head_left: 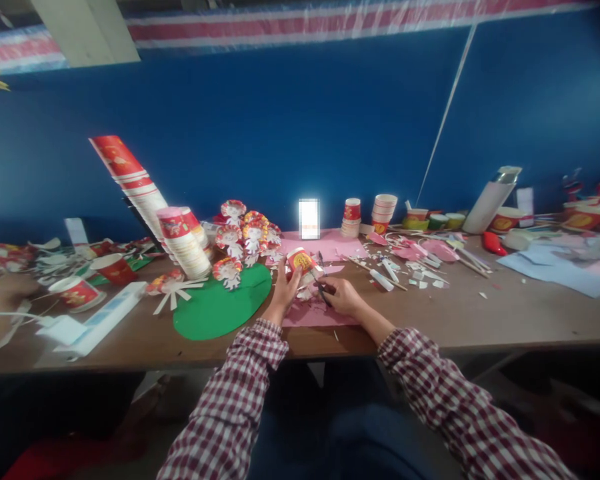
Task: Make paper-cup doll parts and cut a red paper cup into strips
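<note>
My left hand [286,288] is wrapped round a red paper cup [300,260] with a yellow print, held tilted above the pink sheet [340,315]. On the cup's right side, my right hand [341,295] is closed on dark scissors [324,294], whose blades point up towards the cup. Small paper scraps lie on the pink sheet beneath both hands. Left of my left hand is a green paper oval [220,310], with cut paper flowers [254,235] at its far edge.
Tall stacked cups [180,243] lean at the left, near a white power strip [105,320]. Short cup stacks [383,212], paper scraps [425,272], a white bottle [491,203] and blue paper [555,267] lie right. Another person's hand [3,307] is at the far left.
</note>
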Motion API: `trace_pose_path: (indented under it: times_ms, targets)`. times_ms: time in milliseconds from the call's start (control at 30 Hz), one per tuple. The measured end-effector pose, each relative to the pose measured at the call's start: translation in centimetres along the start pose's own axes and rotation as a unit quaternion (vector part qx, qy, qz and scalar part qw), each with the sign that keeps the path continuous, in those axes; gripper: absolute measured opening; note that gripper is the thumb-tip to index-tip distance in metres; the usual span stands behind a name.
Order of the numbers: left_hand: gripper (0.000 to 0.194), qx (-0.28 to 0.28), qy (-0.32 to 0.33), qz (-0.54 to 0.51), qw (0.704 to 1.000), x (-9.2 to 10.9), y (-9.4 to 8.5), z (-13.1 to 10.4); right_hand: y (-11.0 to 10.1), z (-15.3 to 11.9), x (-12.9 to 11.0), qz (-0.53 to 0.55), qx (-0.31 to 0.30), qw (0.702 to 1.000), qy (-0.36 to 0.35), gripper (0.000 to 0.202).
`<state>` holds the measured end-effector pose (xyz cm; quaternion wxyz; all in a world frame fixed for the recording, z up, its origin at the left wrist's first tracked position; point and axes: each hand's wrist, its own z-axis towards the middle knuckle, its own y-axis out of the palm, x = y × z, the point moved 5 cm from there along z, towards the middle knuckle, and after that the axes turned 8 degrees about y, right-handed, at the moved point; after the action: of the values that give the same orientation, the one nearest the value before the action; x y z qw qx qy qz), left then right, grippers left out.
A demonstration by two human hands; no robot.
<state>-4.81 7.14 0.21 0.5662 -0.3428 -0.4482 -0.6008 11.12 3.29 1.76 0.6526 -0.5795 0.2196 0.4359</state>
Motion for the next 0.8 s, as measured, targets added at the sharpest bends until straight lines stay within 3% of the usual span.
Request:
trace_pose_path:
  times_ms: [333, 800]
  targets:
    - [0.067, -0.023, 0.058, 0.051, 0.997, 0.7, 0.1, -0.1, -0.1, 0.1, 0.2, 0.023, 0.009, 1.0, 0.016, 0.042]
    - [0.067, -0.006, 0.051, 0.062, 0.997, 0.6, 0.0, -0.1, 0.3, 0.3, 0.6, 0.09, 0.006, 0.996, 0.011, 0.036]
